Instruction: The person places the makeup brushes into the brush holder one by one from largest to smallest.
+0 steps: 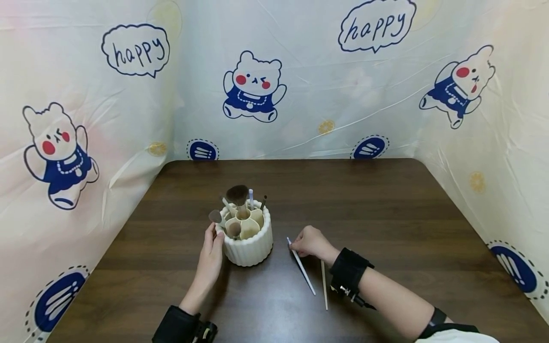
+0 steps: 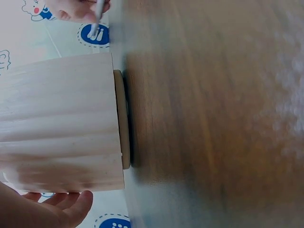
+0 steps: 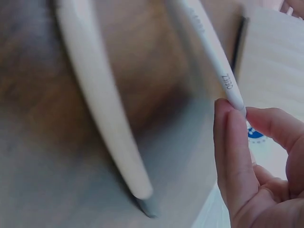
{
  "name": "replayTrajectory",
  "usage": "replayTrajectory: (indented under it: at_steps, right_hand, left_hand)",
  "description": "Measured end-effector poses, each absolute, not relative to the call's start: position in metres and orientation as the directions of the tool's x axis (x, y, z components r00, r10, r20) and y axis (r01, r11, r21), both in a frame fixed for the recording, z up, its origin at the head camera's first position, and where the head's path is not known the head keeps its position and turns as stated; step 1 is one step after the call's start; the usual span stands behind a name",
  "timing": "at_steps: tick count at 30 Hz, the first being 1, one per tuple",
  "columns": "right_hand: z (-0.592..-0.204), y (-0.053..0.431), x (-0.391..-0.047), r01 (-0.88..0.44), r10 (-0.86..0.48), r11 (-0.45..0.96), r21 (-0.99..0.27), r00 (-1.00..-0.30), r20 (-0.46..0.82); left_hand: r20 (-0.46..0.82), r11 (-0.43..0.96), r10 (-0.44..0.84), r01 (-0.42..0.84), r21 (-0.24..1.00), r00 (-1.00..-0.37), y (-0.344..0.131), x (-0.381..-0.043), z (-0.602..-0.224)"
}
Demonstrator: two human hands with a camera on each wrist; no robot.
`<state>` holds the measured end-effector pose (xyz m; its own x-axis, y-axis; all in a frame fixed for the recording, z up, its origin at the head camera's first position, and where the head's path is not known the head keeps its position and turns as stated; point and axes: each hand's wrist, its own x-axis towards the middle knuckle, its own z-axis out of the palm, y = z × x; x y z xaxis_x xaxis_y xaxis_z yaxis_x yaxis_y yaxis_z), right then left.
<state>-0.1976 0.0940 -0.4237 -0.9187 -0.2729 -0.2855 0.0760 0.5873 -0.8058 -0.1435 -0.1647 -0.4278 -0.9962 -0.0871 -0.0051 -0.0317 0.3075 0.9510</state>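
Observation:
A white ribbed brush holder [image 1: 248, 250] stands on the table with several makeup brushes in its compartments, among them a large dark fluffy brush [image 1: 238, 194]. My left hand [image 1: 210, 259] rests against the holder's left side, its fingers [image 2: 78, 209] lying along the wall in the left wrist view. To the right of the holder, my right hand [image 1: 315, 242] pinches a slim white makeup brush [image 1: 302, 267] near its lavender end, between thumb and fingers. Small lettering shows on its white handle [image 3: 216, 57] in the right wrist view.
A thin cream stick [image 1: 324, 286] lies on the brown table [image 1: 386, 200] just below my right wrist, its far end hidden under it. Patterned sheets [image 1: 300, 95] with bears hang along the table's back and both sides.

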Motion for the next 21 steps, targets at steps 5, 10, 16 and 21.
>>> replayTrajectory:
  at_steps: [5,10,16,21]
  right_hand:
    - [-0.407,0.095,-0.201,0.061,-0.229,0.585,-0.808,-0.944,-0.237]
    - [-0.388,0.097,-0.209,-0.028,-0.245,0.588,-0.808,-0.959,-0.145]
    - [-0.359,0.100,-0.219,-0.094,-0.227,0.519,-0.850,-0.973,-0.031]
    - [-0.331,0.095,-0.223,-0.150,-0.144,0.398,-0.905,-0.985,0.100]
  left_hand:
    - [-0.005,0.300,-0.084,-0.030,0.953,-0.996,-0.165,-0.143,-0.428]
    - [-0.003,0.295,-0.086,-0.028,0.955,-0.996,-0.165,-0.144,-0.428]
    - [0.000,0.299,-0.091,-0.028,0.954,-0.996,-0.166,-0.144,-0.429]
    - [0.010,0.302,-0.098,-0.020,0.953,-0.995,-0.165,-0.144,-0.429]
